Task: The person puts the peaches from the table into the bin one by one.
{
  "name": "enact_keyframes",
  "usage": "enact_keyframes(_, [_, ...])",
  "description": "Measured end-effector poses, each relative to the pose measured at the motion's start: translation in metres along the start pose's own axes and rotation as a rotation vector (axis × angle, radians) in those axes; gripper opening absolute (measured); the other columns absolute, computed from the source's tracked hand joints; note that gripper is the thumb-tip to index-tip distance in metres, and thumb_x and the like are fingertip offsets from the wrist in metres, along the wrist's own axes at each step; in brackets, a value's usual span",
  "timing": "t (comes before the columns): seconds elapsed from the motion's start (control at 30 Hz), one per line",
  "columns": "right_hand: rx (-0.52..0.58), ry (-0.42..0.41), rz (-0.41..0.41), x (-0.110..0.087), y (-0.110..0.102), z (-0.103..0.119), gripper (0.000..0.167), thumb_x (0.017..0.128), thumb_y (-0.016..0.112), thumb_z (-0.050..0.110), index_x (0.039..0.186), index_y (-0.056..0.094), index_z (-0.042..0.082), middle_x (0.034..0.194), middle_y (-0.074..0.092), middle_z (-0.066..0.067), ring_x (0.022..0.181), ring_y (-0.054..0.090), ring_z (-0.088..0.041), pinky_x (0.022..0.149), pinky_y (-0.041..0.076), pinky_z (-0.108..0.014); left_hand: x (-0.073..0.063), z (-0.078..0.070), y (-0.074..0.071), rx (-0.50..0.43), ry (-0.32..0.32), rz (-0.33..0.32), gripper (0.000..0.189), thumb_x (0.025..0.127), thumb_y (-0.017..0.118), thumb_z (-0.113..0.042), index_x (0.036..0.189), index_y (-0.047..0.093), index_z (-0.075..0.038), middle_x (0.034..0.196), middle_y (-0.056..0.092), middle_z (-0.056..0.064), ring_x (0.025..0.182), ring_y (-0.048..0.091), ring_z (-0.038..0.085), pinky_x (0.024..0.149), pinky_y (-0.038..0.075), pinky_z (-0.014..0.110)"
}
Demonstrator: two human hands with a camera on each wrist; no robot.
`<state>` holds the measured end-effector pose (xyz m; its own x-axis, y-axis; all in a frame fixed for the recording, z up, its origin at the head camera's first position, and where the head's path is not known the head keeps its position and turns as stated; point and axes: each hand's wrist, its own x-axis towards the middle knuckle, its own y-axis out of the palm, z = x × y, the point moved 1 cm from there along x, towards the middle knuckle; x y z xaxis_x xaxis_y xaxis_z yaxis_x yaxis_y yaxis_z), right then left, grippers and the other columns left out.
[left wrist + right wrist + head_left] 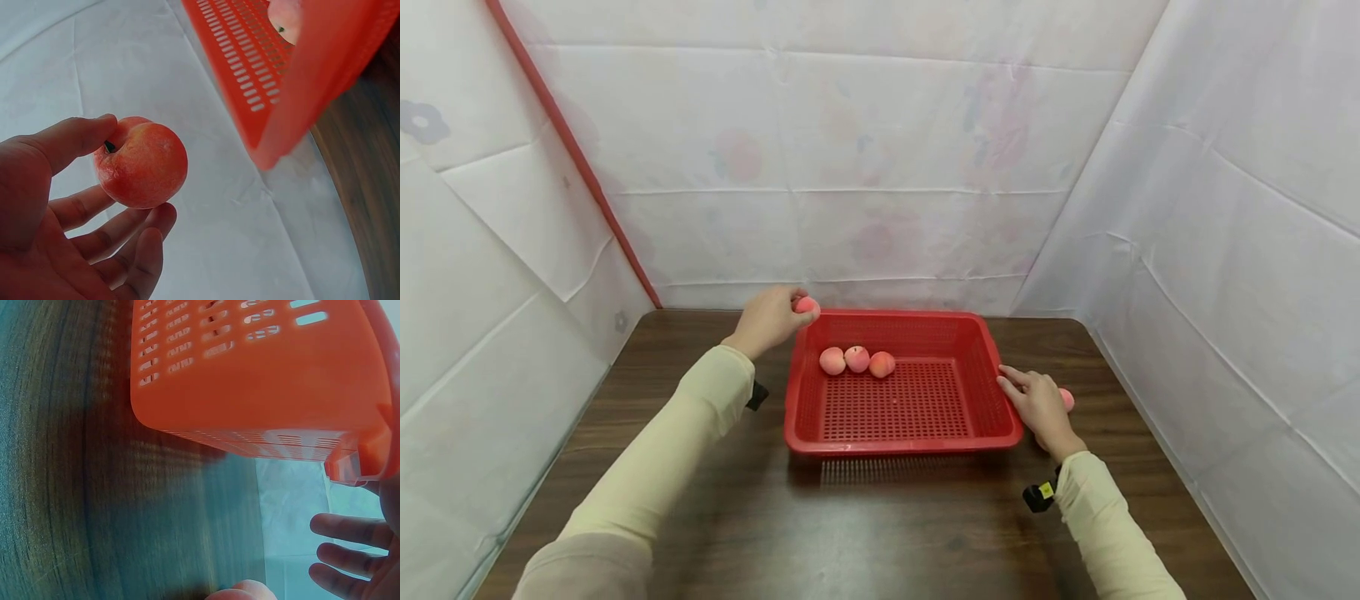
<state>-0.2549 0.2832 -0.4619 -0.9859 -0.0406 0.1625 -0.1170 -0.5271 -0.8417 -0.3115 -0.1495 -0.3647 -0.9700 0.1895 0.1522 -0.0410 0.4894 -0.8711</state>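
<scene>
My left hand (769, 319) pinches a pink-red peach (807, 307) between thumb and fingers, above the back left corner of a red plastic basket (904, 444). In the left wrist view this peach (142, 164) shows its dark stem beside the thumb. My right hand (1040, 408) is at the basket's right rim, its thumb and index finger at the edge; the other fingers (350, 531) stretch out free in the right wrist view. Inside the basket, three peaches (857, 359) lie in a row towards the back left. Another peach (1066, 399), partly hidden, lies just right of my right hand.
The basket stands on a dark wood-grain table (880, 533). White patterned cloth (880, 167) hangs behind the table and along both sides. A red strip (572, 150) runs down the cloth at the left.
</scene>
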Motion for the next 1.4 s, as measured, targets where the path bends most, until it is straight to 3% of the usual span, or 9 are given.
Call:
enact_keyframes(0.27, [0.024, 0.012, 0.011, 0.000, 0.000, 0.000, 0.040, 0.096, 0.062, 0.028, 0.132, 0.062, 0.012, 0.091, 0.067, -0.017, 0.071, 0.052, -0.020, 0.058, 0.043, -0.024, 0.008, -0.021, 0.007, -0.020, 0.026, 0.027, 0.047, 0.091, 0.067, -0.030, 0.126, 0.060, 0.000, 0.119, 0.066, 0.019, 0.108, 0.062, 0.034, 0.091, 0.051, 0.048])
enact_keyframes(0.7, [0.027, 0.014, 0.004, 0.000, 0.004, -0.001, 0.039, 0.096, 0.062, 0.030, 0.131, 0.064, 0.014, 0.093, 0.067, -0.016, 0.074, 0.055, -0.020, 0.062, 0.046, -0.026, 0.018, -0.045, 0.036, -0.058, 0.054, 0.031, 0.038, 0.090, 0.068, -0.031, 0.117, 0.066, -0.005, 0.108, 0.069, 0.011, 0.098, 0.062, 0.028, 0.087, 0.051, 0.043])
enact_keyframes(0.97, [0.011, -0.008, -0.011, 0.001, 0.001, -0.001, 0.039, 0.096, 0.061, 0.029, 0.131, 0.064, 0.012, 0.087, 0.066, -0.015, 0.070, 0.053, -0.020, 0.060, 0.044, -0.026, 0.026, -0.051, 0.052, -0.111, 0.079, 0.078, 0.042, 0.092, 0.067, -0.033, 0.122, 0.063, -0.004, 0.119, 0.066, 0.014, 0.110, 0.061, 0.031, 0.092, 0.051, 0.045])
enact_keyframes(1.13, [0.005, -0.015, -0.014, 0.001, -0.001, 0.001, 0.039, 0.095, 0.062, 0.028, 0.131, 0.064, 0.012, 0.086, 0.066, -0.015, 0.069, 0.053, -0.019, 0.058, 0.044, -0.025, 0.030, -0.054, 0.065, -0.119, 0.085, 0.099, 0.041, 0.091, 0.067, -0.034, 0.120, 0.063, -0.006, 0.117, 0.066, 0.012, 0.109, 0.062, 0.029, 0.092, 0.051, 0.043])
enact_keyframes(1.4, [-0.002, 0.003, -0.012, 0.000, 0.002, 0.001, 0.038, 0.095, 0.064, 0.027, 0.130, 0.064, 0.013, 0.088, 0.067, -0.015, 0.071, 0.053, -0.020, 0.063, 0.044, -0.027, 0.036, -0.062, 0.087, -0.147, 0.112, 0.139, 0.047, 0.092, 0.067, -0.034, 0.130, 0.060, -0.006, 0.123, 0.064, 0.010, 0.108, 0.061, 0.025, 0.091, 0.052, 0.041])
